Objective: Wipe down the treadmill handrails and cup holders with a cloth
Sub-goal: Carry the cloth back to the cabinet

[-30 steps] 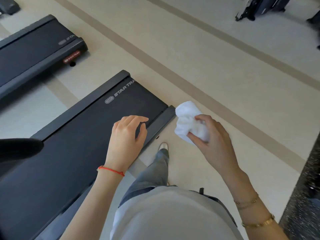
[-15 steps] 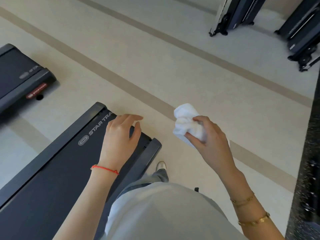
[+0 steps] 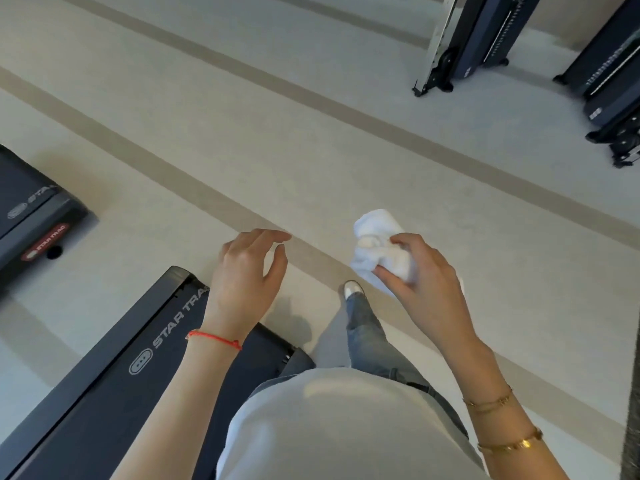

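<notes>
The crumpled white cloth (image 3: 379, 252) is bunched into a loose ball and pinched between thumb and curled fingers of the right hand (image 3: 420, 280), held in the air above the pale beige floor (image 3: 346, 143), with a loose corner hanging below the grip. A slip is judged possible: only part of the wad is gripped, so a quick reach could let it unfold or drop to the floor and pick up dirt before any surface is wiped. No handrail or cup holder is seen in this view, so nothing can be wiped from this stance; a turn and a step would be required, and the rear corner of the black treadmill deck (image 3: 114, 386) lies just beside the forward foot (image 3: 353, 289), where a trip is conceivable.

The left hand (image 3: 247, 282) is held empty, with fingers relaxed and slightly spread, above the rear end of that deck, to the left of the cloth and apart from it. A second black treadmill deck (image 3: 31, 216) lies at the floor's left edge, and dark exercise machines (image 3: 485, 36) stand at its far right corner.
</notes>
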Motion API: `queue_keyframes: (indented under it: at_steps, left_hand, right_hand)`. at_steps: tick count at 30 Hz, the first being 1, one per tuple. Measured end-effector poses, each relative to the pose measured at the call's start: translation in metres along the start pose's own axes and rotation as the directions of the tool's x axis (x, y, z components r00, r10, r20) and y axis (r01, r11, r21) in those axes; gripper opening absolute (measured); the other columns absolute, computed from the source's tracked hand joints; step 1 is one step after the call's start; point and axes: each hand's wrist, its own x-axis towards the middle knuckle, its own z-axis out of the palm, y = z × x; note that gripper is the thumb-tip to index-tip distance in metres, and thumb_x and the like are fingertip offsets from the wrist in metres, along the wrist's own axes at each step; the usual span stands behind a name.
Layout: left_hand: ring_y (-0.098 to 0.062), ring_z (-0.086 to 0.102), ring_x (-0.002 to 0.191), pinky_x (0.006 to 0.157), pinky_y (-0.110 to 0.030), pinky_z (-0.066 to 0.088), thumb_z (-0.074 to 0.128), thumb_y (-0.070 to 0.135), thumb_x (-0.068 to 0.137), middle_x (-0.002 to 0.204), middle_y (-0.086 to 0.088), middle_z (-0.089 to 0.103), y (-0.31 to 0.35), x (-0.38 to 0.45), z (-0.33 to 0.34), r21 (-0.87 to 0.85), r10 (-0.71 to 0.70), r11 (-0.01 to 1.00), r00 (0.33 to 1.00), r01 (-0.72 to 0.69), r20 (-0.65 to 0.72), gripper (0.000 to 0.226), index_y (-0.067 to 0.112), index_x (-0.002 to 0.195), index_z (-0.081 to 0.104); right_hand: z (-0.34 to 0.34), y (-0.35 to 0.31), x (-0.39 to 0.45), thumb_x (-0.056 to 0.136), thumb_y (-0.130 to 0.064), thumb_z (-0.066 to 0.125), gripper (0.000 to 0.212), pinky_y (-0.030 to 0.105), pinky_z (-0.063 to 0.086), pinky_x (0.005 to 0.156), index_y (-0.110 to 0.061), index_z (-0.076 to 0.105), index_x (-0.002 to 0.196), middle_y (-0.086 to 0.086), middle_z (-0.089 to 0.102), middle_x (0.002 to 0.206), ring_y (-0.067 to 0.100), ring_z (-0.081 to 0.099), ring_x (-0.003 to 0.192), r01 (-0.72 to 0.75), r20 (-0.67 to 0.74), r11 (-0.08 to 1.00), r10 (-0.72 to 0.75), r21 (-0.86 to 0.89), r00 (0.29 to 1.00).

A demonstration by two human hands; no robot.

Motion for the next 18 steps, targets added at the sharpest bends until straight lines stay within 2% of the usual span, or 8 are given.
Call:
queue_keyframes:
  at_steps: [6, 10, 14, 18]
  left_hand:
    - [-0.022, 0.066, 0.097, 0.086, -0.048, 0.052, 0.056, 0.007, 0.094, 0.105, 0.0, 0.071, 0.004, 0.129, 0.044, -0.003, -0.027, 1.0, 0.998, 0.027, -0.06, 0.02, 0.01, 0.109, 0.07]
    - [-0.02, 0.066, 0.098, 0.087, -0.047, 0.052, 0.057, 0.008, 0.094, 0.106, 0.002, 0.071, 0.004, 0.205, 0.055, 0.003, -0.1, 0.995, 0.989, 0.101, -0.112, 0.021, 0.013, 0.11, 0.07]
    - [-0.019, 0.065, 0.1, 0.089, -0.046, 0.052, 0.056, 0.01, 0.095, 0.107, 0.004, 0.071, -0.009, 0.261, 0.056, -0.007, -0.182, 0.983, 0.971, 0.183, -0.156, 0.021, 0.015, 0.111, 0.069]
    - [-0.02, 0.066, 0.099, 0.086, -0.047, 0.052, 0.058, 0.008, 0.094, 0.105, 0.004, 0.071, -0.042, 0.314, 0.054, 0.006, -0.266, 0.962, 0.944, 0.273, -0.196, 0.02, 0.014, 0.109, 0.07]
  right_hand:
    - [-0.023, 0.029, 0.153, 0.086, -0.057, 0.06, 0.043, 0.03, 0.042, 0.076, -0.034, 0.047, 0.12, -0.01, 0.062, 0.112, 0.013, 0.053, 0.094, 0.062, 0.049, 0.998, -0.062, -0.004, 0.997]
    - [-0.033, 0.033, 0.255, 0.085, -0.062, 0.056, 0.046, 0.027, 0.041, 0.075, -0.034, 0.047, 0.119, -0.012, 0.062, 0.112, 0.009, 0.053, 0.093, 0.126, 0.106, 0.992, -0.126, 0.003, 0.986]
    - [-0.022, 0.025, 0.339, 0.084, -0.064, 0.056, 0.046, 0.021, 0.039, 0.072, -0.035, 0.047, 0.119, -0.014, 0.062, 0.112, 0.004, 0.05, 0.091, 0.185, 0.169, 0.983, -0.185, 0.015, 0.968]
    - [0.007, 0.01, 0.414, 0.084, -0.059, 0.059, 0.044, 0.027, 0.04, 0.077, -0.034, 0.048, 0.119, -0.014, 0.062, 0.113, 0.011, 0.054, 0.095, 0.227, 0.249, 0.974, -0.226, 0.027, 0.942]
